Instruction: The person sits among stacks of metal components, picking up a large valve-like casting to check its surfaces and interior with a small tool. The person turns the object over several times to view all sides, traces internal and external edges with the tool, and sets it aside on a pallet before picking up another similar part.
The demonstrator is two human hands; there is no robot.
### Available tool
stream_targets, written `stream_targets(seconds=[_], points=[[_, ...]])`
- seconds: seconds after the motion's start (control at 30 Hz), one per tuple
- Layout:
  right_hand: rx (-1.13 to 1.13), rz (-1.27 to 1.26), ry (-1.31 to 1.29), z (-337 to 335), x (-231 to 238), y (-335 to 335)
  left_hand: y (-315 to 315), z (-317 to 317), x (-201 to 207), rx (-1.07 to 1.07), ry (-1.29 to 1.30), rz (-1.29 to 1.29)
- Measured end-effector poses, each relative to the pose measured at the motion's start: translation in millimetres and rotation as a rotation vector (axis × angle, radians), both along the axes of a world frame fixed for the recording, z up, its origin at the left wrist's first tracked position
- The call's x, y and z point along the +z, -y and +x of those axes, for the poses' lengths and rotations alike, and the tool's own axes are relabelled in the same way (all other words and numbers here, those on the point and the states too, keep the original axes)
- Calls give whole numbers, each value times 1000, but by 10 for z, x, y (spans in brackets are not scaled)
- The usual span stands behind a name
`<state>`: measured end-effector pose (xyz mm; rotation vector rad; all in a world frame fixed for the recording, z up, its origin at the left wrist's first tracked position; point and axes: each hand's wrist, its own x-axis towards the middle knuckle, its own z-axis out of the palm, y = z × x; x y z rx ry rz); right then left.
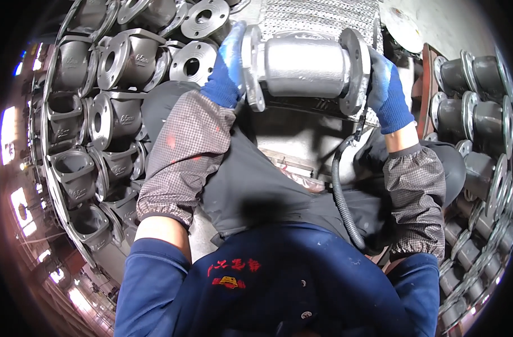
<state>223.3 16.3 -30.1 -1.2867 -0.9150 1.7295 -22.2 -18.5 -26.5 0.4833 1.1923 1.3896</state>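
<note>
A silver-grey flanged metal valve body (306,66) is held sideways in front of me, its round flanges at the left and right ends. My left hand (229,70), in a blue-and-white work glove, grips the left flange. On the opposite side my right hand (386,90), gloved alike, clasps the right flange. Some fingers of both hands are hidden behind the flanges. Beneath and beyond the casting lies a textured metal surface (324,14).
Several similar grey castings (130,62) are stacked close at my left. More flanged castings (481,121) stand in rows at my right. A grey corrugated hose (340,191) runs down between my knees. A reddish-brown edge (427,84) stands beside the right-hand rows.
</note>
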Motion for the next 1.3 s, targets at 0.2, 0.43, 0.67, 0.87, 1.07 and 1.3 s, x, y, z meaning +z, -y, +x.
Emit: stream_targets(seconds=[0.2,0.43,0.67,0.87,1.07,1.3], points=[[192,691,643,43,-225,-102,-171,-62,-89,-6,215,2],[-88,377,279,-146,-446,-105,-326,-239,-446,-11,199,-56],[-215,235,211,-205,-732,-16,-74,91,54,-8,-295,-100],[-202,235,216,-234,-790,-29,-95,32,-62,43,-236,-172],[-365,212,96,-146,-881,-61,30,34,-225,55,-323,-38],[-358,-138,-199,-188,-504,284,245,39,156,-101,-476,174]])
